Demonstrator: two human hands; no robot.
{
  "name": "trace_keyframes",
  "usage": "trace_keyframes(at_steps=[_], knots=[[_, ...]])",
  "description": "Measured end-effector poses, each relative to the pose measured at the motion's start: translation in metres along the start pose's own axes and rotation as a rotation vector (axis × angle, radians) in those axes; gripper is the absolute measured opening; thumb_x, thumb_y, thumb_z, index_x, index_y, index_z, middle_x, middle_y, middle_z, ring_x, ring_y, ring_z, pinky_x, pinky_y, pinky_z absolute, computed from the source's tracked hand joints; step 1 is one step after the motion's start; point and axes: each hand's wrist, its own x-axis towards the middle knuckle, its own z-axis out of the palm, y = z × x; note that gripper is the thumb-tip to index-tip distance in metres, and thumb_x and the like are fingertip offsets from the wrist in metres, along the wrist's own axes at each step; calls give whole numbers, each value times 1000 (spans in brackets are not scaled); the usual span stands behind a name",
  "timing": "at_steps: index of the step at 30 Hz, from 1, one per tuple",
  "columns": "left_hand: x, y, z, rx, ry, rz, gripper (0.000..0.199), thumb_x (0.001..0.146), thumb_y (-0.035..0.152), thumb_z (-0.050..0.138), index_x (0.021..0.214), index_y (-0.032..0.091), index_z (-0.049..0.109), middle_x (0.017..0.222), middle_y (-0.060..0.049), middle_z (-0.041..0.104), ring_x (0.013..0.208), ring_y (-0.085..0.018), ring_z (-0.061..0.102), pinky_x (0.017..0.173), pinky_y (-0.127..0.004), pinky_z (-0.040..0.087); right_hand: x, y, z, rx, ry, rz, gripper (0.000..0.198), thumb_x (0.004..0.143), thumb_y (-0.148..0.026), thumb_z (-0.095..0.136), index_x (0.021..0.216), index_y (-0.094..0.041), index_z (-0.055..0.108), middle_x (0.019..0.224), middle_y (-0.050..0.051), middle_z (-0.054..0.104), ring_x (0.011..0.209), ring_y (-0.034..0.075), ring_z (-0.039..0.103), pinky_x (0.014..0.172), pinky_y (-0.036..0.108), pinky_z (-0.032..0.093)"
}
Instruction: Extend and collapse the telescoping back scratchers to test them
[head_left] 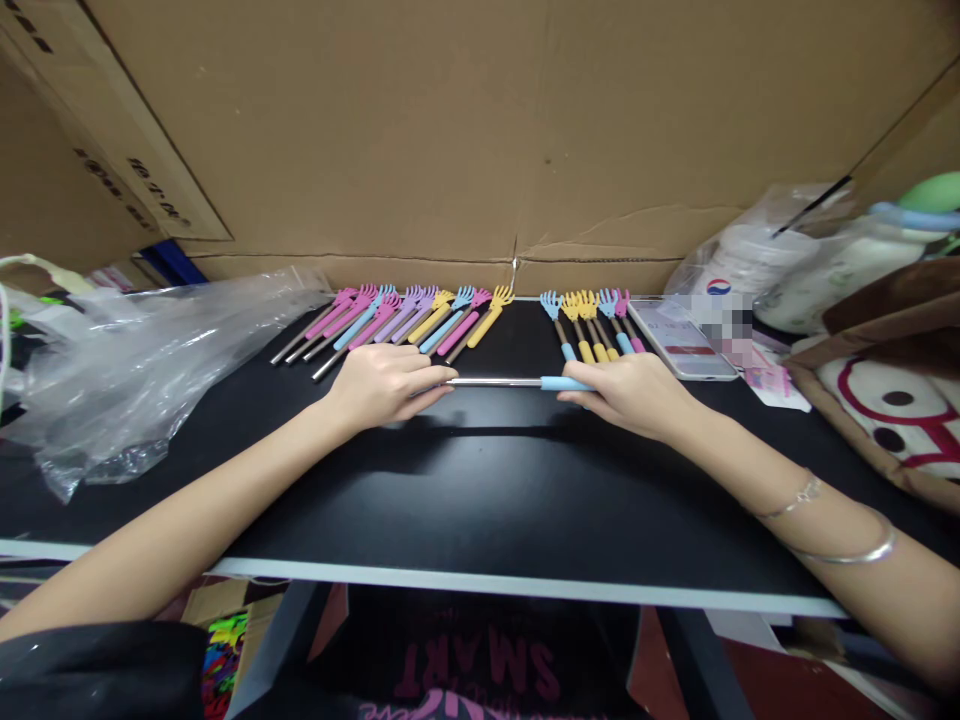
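Observation:
Both hands grip one back scratcher point(495, 382) level above the black table, its silver rod bare between them. My left hand point(386, 385) is closed around the rod's end and hides whatever is there. My right hand point(626, 390) closes on the light-blue grip at the other end. Behind my left hand lies a row of back scratchers point(409, 315) in pink, purple, blue and yellow, with hand-shaped heads pointing away. A second group of back scratchers point(589, 320) in blue, yellow and pink lies just beyond my right hand.
A clear plastic bag point(142, 370) spreads over the table's left side. At right are a phone point(679, 340), a white cup point(750, 260) in plastic, a bottle point(817, 275) and a brown bag point(892, 400). A cardboard wall point(450, 130) closes off the back. The table's pale edge point(480, 582) runs in front.

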Motion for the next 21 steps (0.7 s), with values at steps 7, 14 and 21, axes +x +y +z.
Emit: trace_keyframes(at_steps=[7, 14, 21], knots=[[1, -4, -6, 128, 88, 104, 14, 88, 31, 60, 83, 22, 70, 54, 5, 58, 51, -8, 52, 47, -23, 33, 1, -4, -3, 69, -85, 33, 54, 97, -52, 19, 80, -20, 58, 48, 1, 53, 46, 14, 51, 48, 24, 19], [3, -2, -5, 103, 104, 87, 13, 87, 31, 61, 84, 22, 71, 51, 6, 56, 49, -8, 51, 45, -23, 31, 1, -3, 1, 74, -120, 46, 54, 97, -53, 18, 84, -21, 59, 52, 3, 57, 48, 15, 51, 49, 24, 19], [0, 1, 1, -43, 18, -13, 22, 92, 33, 54, 86, 22, 72, 54, 4, 60, 51, -8, 55, 49, -22, 35, 0, 1, 3, 51, -78, 9, 58, 98, -54, 16, 85, -20, 61, 52, 3, 59, 47, 14, 53, 48, 24, 20]])
